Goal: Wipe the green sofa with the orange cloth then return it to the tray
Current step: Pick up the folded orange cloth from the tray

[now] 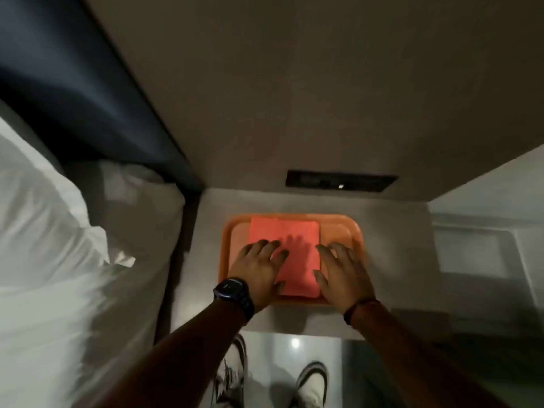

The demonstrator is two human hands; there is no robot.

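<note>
A folded orange cloth lies flat in an orange tray on a small grey bedside table. My left hand, with a dark watch on the wrist, hovers over the cloth's left edge, fingers spread. At the cloth's right edge my right hand is spread over the tray, fingers apart. Neither hand grips the cloth. No green sofa is in view.
A bed with white sheets and a pillow fills the left side, under a dark headboard. A black switch panel is set in the wall behind the tray. My shoes stand on the glossy floor below.
</note>
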